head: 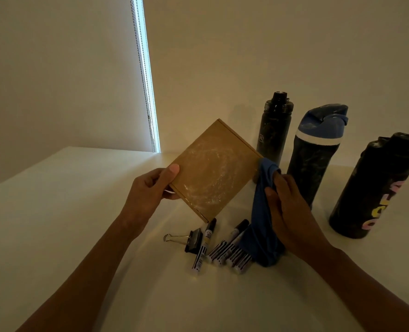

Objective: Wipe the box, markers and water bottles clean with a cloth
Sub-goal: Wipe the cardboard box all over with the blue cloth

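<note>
Above the table [78, 212], tilted in the air, a flat brown cardboard box [214, 170] turns its broad face to the camera, streaked with whitish dust. The left hand [150, 188] grips the box's left edge, with the thumb pressed on the top face and the other fingers curled underneath. At the box's right corner, the right hand [287, 207] holds a blue cloth [258, 212] with its fingers curled round a bunch of it. The cloth's upper end touches that corner, and the rest hangs down to the table.

Below the box, several markers [225, 251] lie side by side, with white barrels and black caps pointing up toward it. The cloth's lower end covers part of the rightmost ones. A black binder clip [191, 238] lies under the box's lower corner, just beside the leftmost marker.

Right of the box, three water bottles stand upright, all smudged with dust. A black bottle [274, 133] is just behind the box's right corner, a blue-lidded bottle [314, 159] is further right, and a lettered bottle [371, 188] is furthest out. Behind the box to the left, a bright window strip [146, 80] runs beside a bead chain.
</note>
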Demonstrator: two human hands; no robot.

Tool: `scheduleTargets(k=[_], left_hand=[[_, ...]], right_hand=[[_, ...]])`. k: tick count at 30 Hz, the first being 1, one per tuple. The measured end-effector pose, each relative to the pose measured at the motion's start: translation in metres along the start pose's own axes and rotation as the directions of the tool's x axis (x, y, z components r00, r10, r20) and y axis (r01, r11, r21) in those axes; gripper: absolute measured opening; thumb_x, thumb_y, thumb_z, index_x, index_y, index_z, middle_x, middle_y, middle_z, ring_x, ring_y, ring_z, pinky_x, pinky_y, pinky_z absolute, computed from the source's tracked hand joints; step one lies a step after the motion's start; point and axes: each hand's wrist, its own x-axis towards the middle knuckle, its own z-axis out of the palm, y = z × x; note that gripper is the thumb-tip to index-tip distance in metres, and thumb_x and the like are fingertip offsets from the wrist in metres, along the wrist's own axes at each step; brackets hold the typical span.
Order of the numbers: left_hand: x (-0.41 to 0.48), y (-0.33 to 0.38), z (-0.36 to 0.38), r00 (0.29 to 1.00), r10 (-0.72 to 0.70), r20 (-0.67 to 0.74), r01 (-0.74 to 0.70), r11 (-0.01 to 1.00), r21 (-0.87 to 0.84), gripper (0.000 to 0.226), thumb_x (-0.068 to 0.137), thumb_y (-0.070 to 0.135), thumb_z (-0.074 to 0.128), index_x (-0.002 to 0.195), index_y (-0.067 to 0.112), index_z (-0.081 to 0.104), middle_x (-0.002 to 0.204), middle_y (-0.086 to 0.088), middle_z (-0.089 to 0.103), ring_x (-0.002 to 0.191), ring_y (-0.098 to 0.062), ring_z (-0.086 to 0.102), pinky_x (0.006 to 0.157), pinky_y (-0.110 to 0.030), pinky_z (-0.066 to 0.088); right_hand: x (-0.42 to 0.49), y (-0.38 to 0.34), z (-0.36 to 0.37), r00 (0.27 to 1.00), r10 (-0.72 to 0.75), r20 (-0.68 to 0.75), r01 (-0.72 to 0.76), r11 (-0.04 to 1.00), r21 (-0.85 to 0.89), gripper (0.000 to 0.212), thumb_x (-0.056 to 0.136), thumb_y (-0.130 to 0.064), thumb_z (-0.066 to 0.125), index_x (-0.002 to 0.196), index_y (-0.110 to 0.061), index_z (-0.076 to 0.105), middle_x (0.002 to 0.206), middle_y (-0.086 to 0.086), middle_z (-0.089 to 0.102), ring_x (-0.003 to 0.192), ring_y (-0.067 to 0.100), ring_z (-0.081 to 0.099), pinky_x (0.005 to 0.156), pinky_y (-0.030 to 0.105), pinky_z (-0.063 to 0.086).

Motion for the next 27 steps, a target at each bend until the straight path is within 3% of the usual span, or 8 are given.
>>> scheduleTargets(k=[4,7,11,16,21,24,27], left_hand=[[0.0,-0.001,-0.001,0.995,0.093,-0.028,-0.092,0.994,0.052,0.042,0.096,0.049,0.06,0.114,0.015,0.076,0.101,-0.005,0.078,0.094,-0.026,0.075,0.087,-0.04,0.062],[0.003,-0.001,-0.004,0.987,0.142,-0.081,-0.14,0.99,0.03,0.043,0.098,0.049,0.06,0.115,0.013,0.076,0.1,-0.005,0.078,0.094,-0.025,0.075,0.087,-0.04,0.061],[0.011,0.002,-0.003,0.975,0.162,-0.15,-0.165,0.986,-0.005,0.05,0.096,0.054,0.06,0.116,0.01,0.076,0.098,-0.006,0.076,0.092,-0.025,0.074,0.085,-0.039,0.061],[0.019,0.014,0.02,0.973,0.179,-0.148,-0.183,0.983,-0.017,0.045,0.093,0.049,0.063,0.112,0.011,0.077,0.092,-0.001,0.078,0.083,-0.014,0.074,0.07,-0.021,0.057],[0.026,0.027,0.036,0.961,0.235,-0.146,-0.239,0.971,-0.011,0.047,0.091,0.049,0.062,0.113,0.009,0.076,0.087,0.006,0.078,0.081,-0.009,0.074,0.066,-0.016,0.056],[0.026,0.017,0.031,0.959,0.221,-0.179,-0.226,0.974,-0.005,0.049,0.094,0.056,0.062,0.11,0.011,0.075,0.088,0.005,0.077,0.083,-0.012,0.074,0.069,-0.021,0.057],[0.026,0.008,0.025,0.965,0.184,-0.185,-0.19,0.982,-0.013,0.055,0.093,0.065,0.061,0.107,0.015,0.076,0.093,0.0,0.076,0.09,-0.022,0.075,0.077,-0.036,0.061]], right_hand=[[-0.001,0.003,0.0,0.997,-0.018,0.077,0.024,0.997,-0.068,0.043,0.107,-0.039,0.028,0.148,-0.028,0.025,0.115,-0.005,0.048,0.085,0.007,0.053,0.068,0.021,0.05],[0.002,-0.003,-0.004,0.997,-0.065,0.043,0.074,0.955,-0.287,0.045,0.105,-0.045,0.03,0.145,-0.025,0.027,0.116,0.001,0.051,0.07,0.008,0.049,0.053,0.021,0.045],[0.003,-0.01,-0.003,0.996,-0.078,0.039,0.088,0.886,-0.455,0.052,0.102,-0.05,0.039,0.143,-0.02,0.035,0.112,0.006,0.05,0.063,0.013,0.049,0.048,0.021,0.039],[-0.001,-0.006,-0.001,0.988,-0.105,0.112,0.152,0.758,-0.634,0.055,0.099,-0.035,0.044,0.146,-0.008,0.034,0.119,0.017,0.049,0.066,0.021,0.053,0.043,0.025,0.039],[-0.009,-0.022,0.0,0.976,-0.197,0.097,0.217,0.796,-0.565,0.058,0.083,-0.03,0.074,0.135,-0.013,0.054,0.105,0.007,0.056,0.055,0.006,0.032,0.045,0.011,0.013],[-0.015,-0.03,0.004,0.966,-0.193,0.173,0.258,0.792,-0.554,0.063,0.081,-0.035,0.077,0.134,-0.019,0.048,0.102,0.002,0.05,0.059,0.009,0.044,0.043,0.017,0.018],[-0.008,-0.023,-0.005,0.98,-0.181,0.082,0.194,0.795,-0.574,0.062,0.081,-0.035,0.075,0.134,-0.015,0.05,0.107,0.006,0.055,0.059,0.008,0.046,0.044,0.012,0.018]])
